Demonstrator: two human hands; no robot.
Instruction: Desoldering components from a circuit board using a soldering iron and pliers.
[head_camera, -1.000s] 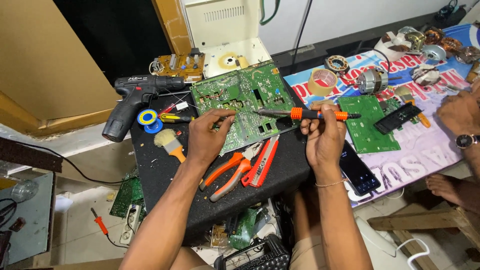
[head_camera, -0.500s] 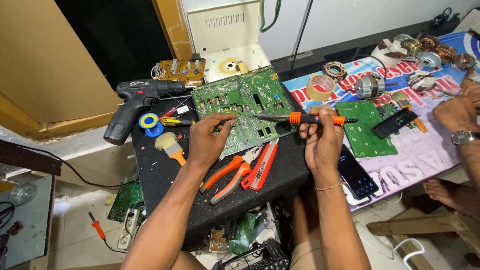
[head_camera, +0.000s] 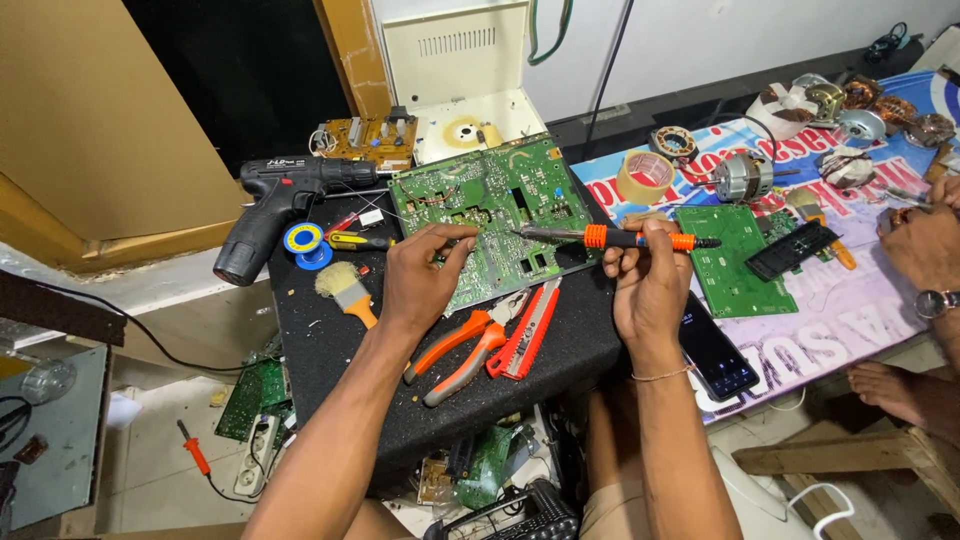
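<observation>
Black foam matting (head_camera: 560, 360) covers the small workbench where I'm working, with a printed banner (head_camera: 860, 300) spread over the surface at 3 o'clock.

One large green circuit board (head_camera: 490, 215) lies tilted at the mat's far edge, about 12 o'clock from my hands. My right hand (head_camera: 648, 285) is closed around one orange-and-black soldering iron (head_camera: 615, 238), held level, its tip pointing toward 9 o'clock over the board. My left hand (head_camera: 425, 275) rests on the board's near left edge, fingers curled and pinched together; I cannot tell whether they hold anything.

Between my hands, at 6 o'clock from the board, lie one pair of orange-handled pliers (head_camera: 462, 350) and one red utility knife (head_camera: 527, 330), just beside each other. At 9 o'clock from my left hand sits one paintbrush (head_camera: 345, 288); beyond it one yellow-handled screwdriver (head_camera: 358, 240), one blue solder spool (head_camera: 303, 240) and one black cordless drill (head_camera: 275, 205). One brown circuit board (head_camera: 365, 140) and one cream metal casing (head_camera: 465, 70) stand at 12 o'clock.

On the banner I count one dark phone (head_camera: 712, 350) just beside my right wrist, one smaller green circuit board (head_camera: 735, 260), one black remote (head_camera: 790, 250), one roll of tape (head_camera: 645, 177) and one small motor (head_camera: 742, 177). Another person's hand (head_camera: 920, 245), wearing a watch, is at the far right edge.

On the floor at 7 o'clock lies one more orange screwdriver (head_camera: 193, 452).
</observation>
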